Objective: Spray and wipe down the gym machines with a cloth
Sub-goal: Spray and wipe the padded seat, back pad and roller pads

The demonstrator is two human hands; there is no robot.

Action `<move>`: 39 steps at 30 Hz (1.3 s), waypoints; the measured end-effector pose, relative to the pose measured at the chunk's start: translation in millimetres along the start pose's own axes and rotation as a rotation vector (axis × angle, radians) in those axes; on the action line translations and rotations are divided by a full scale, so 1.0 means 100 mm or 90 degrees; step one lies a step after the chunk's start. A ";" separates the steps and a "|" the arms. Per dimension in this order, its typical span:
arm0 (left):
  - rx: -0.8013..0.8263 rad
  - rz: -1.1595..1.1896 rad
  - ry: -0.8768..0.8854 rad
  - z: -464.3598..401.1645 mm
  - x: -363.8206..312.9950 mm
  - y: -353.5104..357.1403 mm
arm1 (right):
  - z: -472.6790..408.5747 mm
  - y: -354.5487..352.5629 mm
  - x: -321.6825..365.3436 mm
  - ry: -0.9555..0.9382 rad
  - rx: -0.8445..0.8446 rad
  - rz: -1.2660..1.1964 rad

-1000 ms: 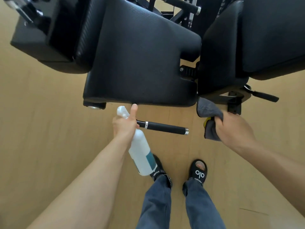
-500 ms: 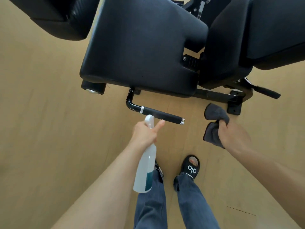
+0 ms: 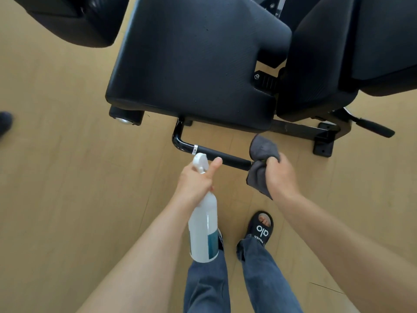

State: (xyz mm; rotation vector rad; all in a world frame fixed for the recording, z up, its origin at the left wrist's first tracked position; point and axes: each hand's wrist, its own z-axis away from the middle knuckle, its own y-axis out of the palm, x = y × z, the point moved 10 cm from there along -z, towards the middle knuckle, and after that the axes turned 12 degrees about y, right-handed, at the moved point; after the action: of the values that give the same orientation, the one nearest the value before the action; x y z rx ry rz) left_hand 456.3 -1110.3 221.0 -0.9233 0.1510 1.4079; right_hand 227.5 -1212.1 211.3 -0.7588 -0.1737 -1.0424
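Observation:
My left hand grips the neck of a white spray bottle with a teal label, its nozzle pointing at a black handle bar that sticks out below the machine's black seat pad. My right hand holds a grey cloth wrapped over the bar's right end. The bar's tip is hidden under the cloth.
A second black pad stands to the right, over a black floor frame with a lever. Another dark pad is at top left. My feet in black sandals stand on the wooden floor. A dark shape shows at the left edge.
My right hand moved the cloth left and up onto the end of the handle bar. My left hand with the bottle stayed just below the bar.

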 end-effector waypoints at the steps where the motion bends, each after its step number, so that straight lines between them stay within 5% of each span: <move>1: -0.021 0.009 -0.002 -0.06 0.02 -0.11 | 0.00 0.12 0.09 -0.012 0.012 0.004; 10: -0.128 -0.006 0.012 -0.59 0.03 -0.81 | 0.18 1.65 0.38 -0.046 0.302 0.313; 12: -0.122 -0.013 0.017 -0.71 0.01 -0.88 | 0.11 1.64 0.51 -0.171 0.248 0.456; 15: -0.095 -0.040 0.030 -0.83 -0.03 -0.88 | 0.07 1.60 0.95 -0.462 0.008 0.674; 17: -0.067 -0.069 0.042 -0.89 -0.07 -0.80 | 0.05 1.74 1.01 -0.518 0.031 0.672; 23: -0.068 -0.100 0.052 -0.94 -0.09 -0.71 | -0.19 1.86 0.85 -0.396 0.221 0.471; 29: -0.054 -0.137 0.109 -0.93 -0.26 -0.68 | -0.03 1.55 0.67 -0.623 -0.194 0.412; 32: -0.052 -0.158 0.127 -0.90 -0.31 -0.68 | -0.22 1.24 0.41 -0.602 -0.228 0.407; 34: -0.054 -0.151 0.127 -0.88 -0.33 -0.68 | -0.42 1.21 0.34 -0.513 -0.129 0.467; 37: -0.057 -0.126 0.114 -0.85 -0.33 -0.70 | -0.76 1.40 0.17 -0.226 0.252 0.529; 39: -0.060 -0.115 0.102 -0.85 -0.30 -0.70 | -0.75 1.41 0.11 -0.103 0.382 0.511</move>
State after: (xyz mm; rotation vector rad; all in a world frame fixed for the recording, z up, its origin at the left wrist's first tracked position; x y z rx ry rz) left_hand 547.6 -1179.1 214.9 -1.1012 0.1195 1.1825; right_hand 334.0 -1228.8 93.1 -0.2996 -0.2742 -0.1369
